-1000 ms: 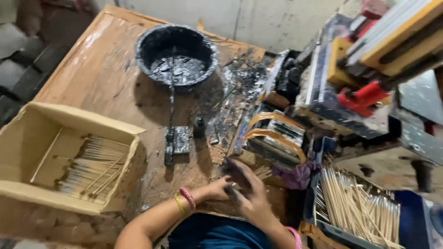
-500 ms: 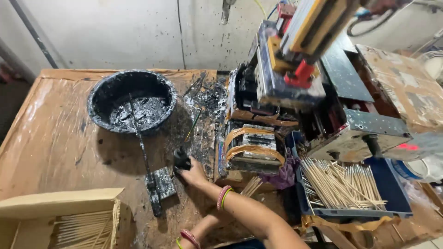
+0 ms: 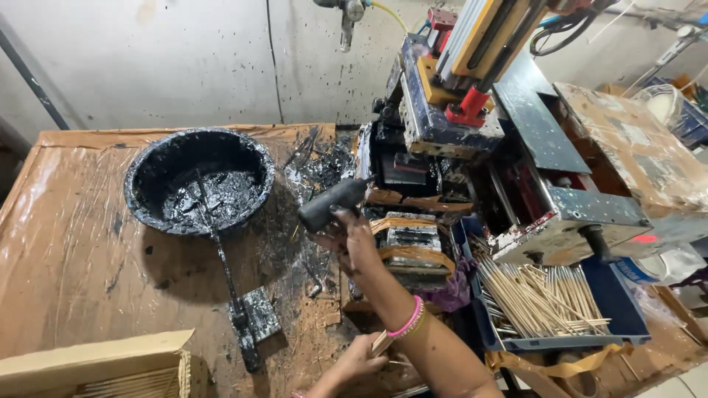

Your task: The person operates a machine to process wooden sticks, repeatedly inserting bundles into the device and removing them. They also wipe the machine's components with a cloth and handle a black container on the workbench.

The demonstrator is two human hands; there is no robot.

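Note:
My right hand, with pink and yellow bangles at the wrist, is shut on a black, ink-covered cylinder. It holds the cylinder tilted in the air just left of the printing machine. My left hand is low at the frame's bottom, partly under my right forearm. Its fingers curl beside a tan stick end, and its grip is hidden. A black bowl of ink stands to the left, with a long-handled scraper lying from it toward me.
The brown table is smeared with ink around the machine. A blue tray holding several thin wooden sticks sits at the right. A cardboard box with more sticks is at the lower left. A taped brown box stands right of the machine.
My right hand has lifted the black cylinder off the table and carried it up and right toward the machine. My left hand stays low.

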